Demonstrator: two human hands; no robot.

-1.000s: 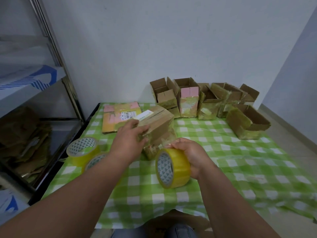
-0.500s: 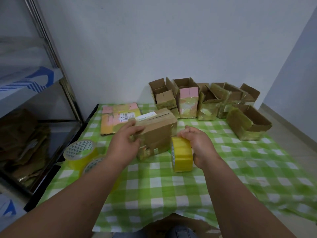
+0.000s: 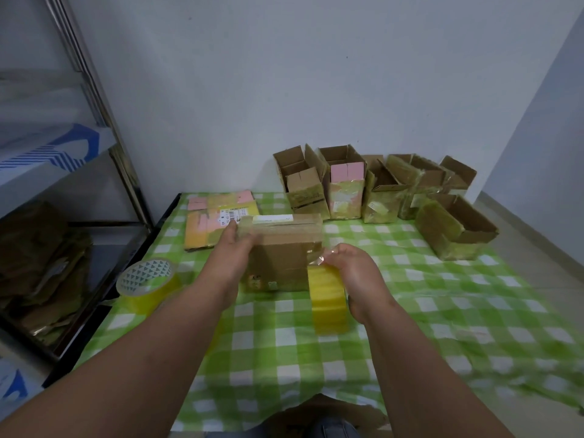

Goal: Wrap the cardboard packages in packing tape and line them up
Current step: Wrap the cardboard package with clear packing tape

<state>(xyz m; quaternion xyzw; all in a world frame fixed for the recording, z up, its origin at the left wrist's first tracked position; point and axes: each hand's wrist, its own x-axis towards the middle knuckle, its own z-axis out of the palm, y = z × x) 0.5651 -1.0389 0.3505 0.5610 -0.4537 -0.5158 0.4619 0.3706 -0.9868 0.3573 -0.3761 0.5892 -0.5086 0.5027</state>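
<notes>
Left hand [image 3: 232,251] grips the white-labelled box [image 3: 281,251], writing unreadable; right hand [image 3: 350,273] grasps the tape roll [image 3: 327,298]

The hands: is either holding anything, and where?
Left hand grips the cardboard package by its left end; right hand holds the yellow tape roll from its right side.
</notes>
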